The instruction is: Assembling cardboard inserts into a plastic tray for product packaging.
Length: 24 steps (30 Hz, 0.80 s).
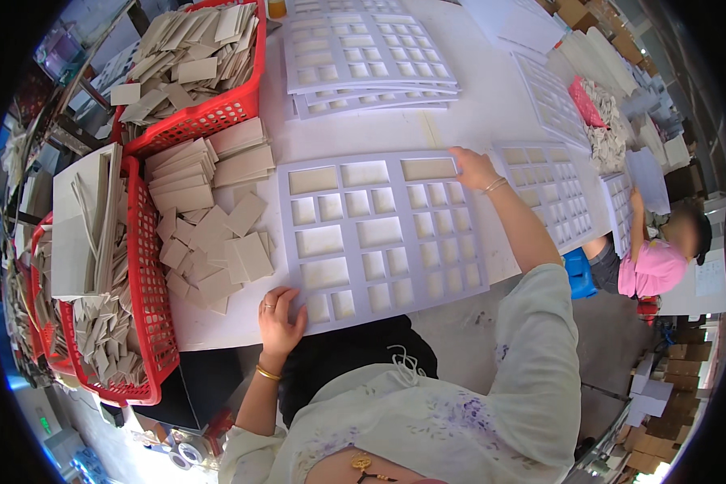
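Observation:
A white grid panel (pixel 348 214) with large and small rectangular openings lies on the white table in front of me. Beige shows through two wide openings along its far edge; most others look white. My right hand (pixel 474 168) grips the panel's far right corner, its fingers bent at the edge. At the near left corner is my left hand (pixel 281 324), fingers loosely curved and thumb apart, with nothing seen in it. Just left of the panel lie loose beige cardboard pieces (pixel 214 234) of several sizes. Behind them, larger cardboard rectangles (pixel 181 173) lie in overlapping rows.
Red plastic baskets (pixel 155 306) full of cardboard pieces line the left side. Stacked grid panels (pixel 371 48) sit at the far side, and another panel (pixel 544 181) lies to the right. A person in a pink top (pixel 649 264) works farther right, near a blue stool (pixel 579 273).

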Tool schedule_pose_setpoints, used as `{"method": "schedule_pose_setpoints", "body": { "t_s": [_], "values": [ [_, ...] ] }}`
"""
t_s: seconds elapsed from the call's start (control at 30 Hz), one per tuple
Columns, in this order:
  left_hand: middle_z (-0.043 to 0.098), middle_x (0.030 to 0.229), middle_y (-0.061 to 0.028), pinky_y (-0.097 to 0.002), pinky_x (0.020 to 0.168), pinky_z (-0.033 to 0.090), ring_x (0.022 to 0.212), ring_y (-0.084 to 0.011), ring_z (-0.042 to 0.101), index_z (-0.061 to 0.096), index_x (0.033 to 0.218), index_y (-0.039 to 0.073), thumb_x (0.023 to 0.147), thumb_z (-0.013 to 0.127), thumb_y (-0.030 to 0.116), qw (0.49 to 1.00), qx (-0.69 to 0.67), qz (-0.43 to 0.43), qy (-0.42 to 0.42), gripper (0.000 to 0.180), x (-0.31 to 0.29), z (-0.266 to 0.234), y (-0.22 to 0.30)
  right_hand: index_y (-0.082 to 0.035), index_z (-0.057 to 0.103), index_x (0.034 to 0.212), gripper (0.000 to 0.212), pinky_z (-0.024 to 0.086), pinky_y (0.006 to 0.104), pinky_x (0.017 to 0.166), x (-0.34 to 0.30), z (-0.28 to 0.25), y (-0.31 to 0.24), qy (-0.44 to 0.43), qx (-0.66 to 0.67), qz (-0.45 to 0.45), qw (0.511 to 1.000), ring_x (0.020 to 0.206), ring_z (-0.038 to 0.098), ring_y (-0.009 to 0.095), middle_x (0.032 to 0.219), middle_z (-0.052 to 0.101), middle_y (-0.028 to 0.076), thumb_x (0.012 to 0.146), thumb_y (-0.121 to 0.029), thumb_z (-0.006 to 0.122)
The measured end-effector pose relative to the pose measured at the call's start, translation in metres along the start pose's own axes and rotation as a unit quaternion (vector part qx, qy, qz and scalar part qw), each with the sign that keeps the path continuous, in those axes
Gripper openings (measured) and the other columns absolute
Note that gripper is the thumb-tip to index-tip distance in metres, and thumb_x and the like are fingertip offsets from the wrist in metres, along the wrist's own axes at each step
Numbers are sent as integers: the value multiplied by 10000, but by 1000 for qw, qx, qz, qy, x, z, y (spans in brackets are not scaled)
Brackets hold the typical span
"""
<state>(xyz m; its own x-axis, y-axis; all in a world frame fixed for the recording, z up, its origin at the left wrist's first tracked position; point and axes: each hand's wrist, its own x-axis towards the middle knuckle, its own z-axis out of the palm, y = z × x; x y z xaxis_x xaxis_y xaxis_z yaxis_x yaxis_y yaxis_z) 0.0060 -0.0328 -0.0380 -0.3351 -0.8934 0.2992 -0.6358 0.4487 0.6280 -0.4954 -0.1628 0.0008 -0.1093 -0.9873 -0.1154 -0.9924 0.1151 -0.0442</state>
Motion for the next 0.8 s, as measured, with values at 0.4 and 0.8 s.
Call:
{"method": "schedule_pose_setpoints", "body": {
  "t_s": [0.4, 0.8],
  "values": [
    [567, 1046, -96, -395, 803, 453, 945, -288, 561, 593, 1035, 79, 716, 693, 147, 1000, -4, -4, -5, 341, -4, -5, -6, -214, 674, 926, 229, 467, 492, 810, 19, -20, -30, -190, -190, -89, 959, 1008, 583, 277, 1000, 638, 47, 736, -139, 570],
    [570, 1050, -78, -387, 800, 464, 938, -267, 568, 574, 1077, 79, 758, 680, 190, 1000, -12, -14, 0, 354, -6, -8, -9, -153, 643, 765, 51, 404, 412, 737, 219, -140, -329, 298, 49, -342, 890, 789, 629, 234, 796, 659, 25, 781, -155, 594]
  ]
}}
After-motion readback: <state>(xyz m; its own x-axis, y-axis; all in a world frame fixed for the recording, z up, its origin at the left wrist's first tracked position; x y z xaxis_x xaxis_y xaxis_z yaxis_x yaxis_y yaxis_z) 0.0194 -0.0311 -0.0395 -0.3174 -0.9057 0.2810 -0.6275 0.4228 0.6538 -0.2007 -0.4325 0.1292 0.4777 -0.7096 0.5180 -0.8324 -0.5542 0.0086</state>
